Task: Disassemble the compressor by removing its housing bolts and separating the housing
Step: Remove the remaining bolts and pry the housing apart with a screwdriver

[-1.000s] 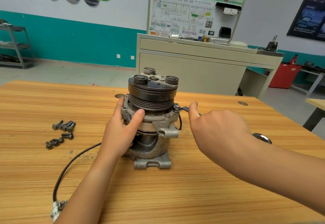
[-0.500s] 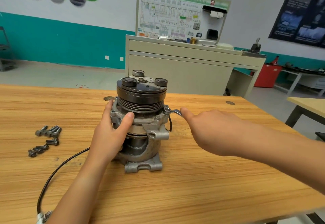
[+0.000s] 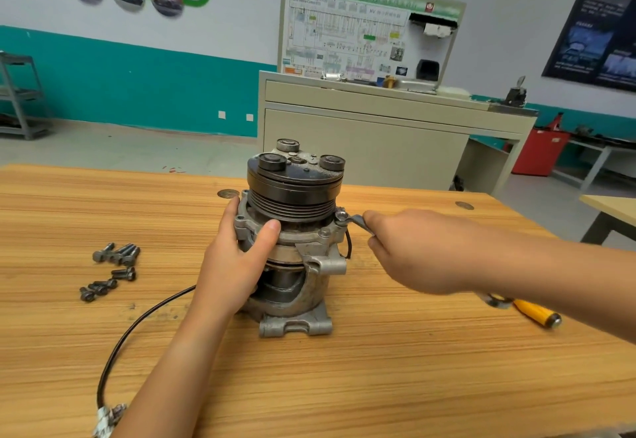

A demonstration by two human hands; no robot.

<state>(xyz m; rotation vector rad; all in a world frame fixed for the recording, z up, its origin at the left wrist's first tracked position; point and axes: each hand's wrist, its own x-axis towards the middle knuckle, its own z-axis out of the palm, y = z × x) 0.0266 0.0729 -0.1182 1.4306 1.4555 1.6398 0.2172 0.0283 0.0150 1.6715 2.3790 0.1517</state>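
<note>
The compressor (image 3: 296, 241) stands upright on the wooden table (image 3: 378, 386), black pulley on top, grey cast housing below. My left hand (image 3: 237, 258) grips its left side, thumb across the housing flange. My right hand (image 3: 413, 252) holds a metal wrench (image 3: 356, 220) whose head sits on a housing bolt (image 3: 341, 216) at the right of the flange. Several removed bolts (image 3: 110, 269) lie in a loose group on the table to the left.
A black cable (image 3: 137, 327) runs from the compressor to a connector at the table's front left edge. A yellow-handled tool (image 3: 533, 312) lies on the table under my right forearm. A beige training cabinet (image 3: 378, 135) stands behind the table.
My right hand has pulled the wrench handle slightly toward me around the bolt. The left hand keeps its grip on the housing. The camera view has shifted a little.
</note>
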